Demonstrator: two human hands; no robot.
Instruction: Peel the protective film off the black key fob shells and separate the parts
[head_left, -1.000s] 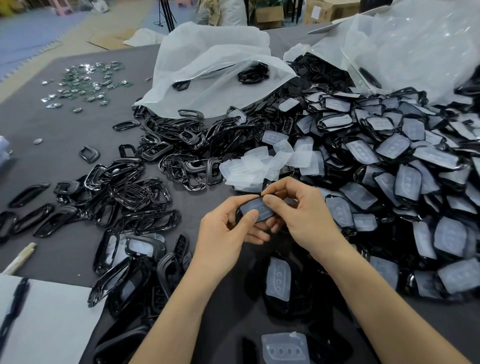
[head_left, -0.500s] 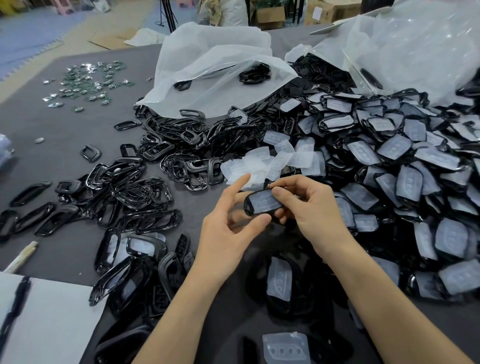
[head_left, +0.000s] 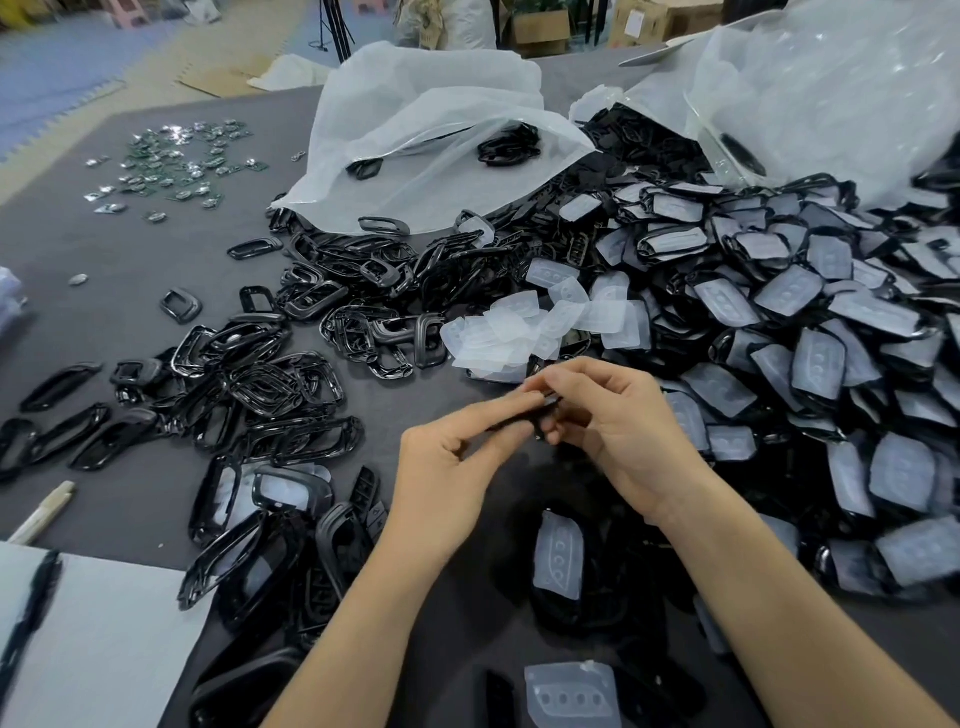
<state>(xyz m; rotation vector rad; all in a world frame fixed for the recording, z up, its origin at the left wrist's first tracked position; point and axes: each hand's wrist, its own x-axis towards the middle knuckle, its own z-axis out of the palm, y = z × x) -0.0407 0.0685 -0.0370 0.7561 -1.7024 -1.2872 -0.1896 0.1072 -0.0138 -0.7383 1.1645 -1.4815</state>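
Observation:
Both hands hold one black key fob shell (head_left: 540, 415) above the grey table (head_left: 130, 322), seen edge-on and mostly hidden by fingers. My left hand (head_left: 457, 467) pinches its left end between thumb and forefinger. My right hand (head_left: 613, 421) grips its right end with curled fingers. A large heap of film-covered shells (head_left: 779, 332) spreads to the right. Peeled translucent films (head_left: 540, 332) lie just beyond my hands. Bare black frames (head_left: 291, 384) are piled to the left.
Two white plastic bags (head_left: 426, 135) (head_left: 831, 88) lie open at the back. Small green circuit boards (head_left: 176, 166) are scattered far left. A white pad (head_left: 93, 644) with a black pen (head_left: 31, 608) sits near left. More shells (head_left: 561, 561) lie under my forearms.
The shell showed its filmed face half a second ago; it is now turned edge-on. My left fingers have closed onto its left end, and both hands shifted slightly toward me.

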